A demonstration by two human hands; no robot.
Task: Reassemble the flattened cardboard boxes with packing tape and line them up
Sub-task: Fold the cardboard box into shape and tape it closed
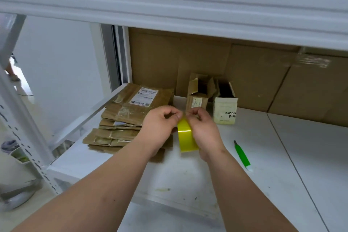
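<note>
The yellow-green packing tape roll (185, 136) is held in the right grip (204, 130); its end is pinched by the left grip (160, 126). Judged: tape-starting step; a flattened brown cardboard box (120, 118), left of it, needs erecting next.

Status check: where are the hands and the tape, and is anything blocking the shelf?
Left hand and right hand both grip the tape roll, picking at its end. Flattened boxes stacked, untouched. Green cutter lies clear, right.
</note>
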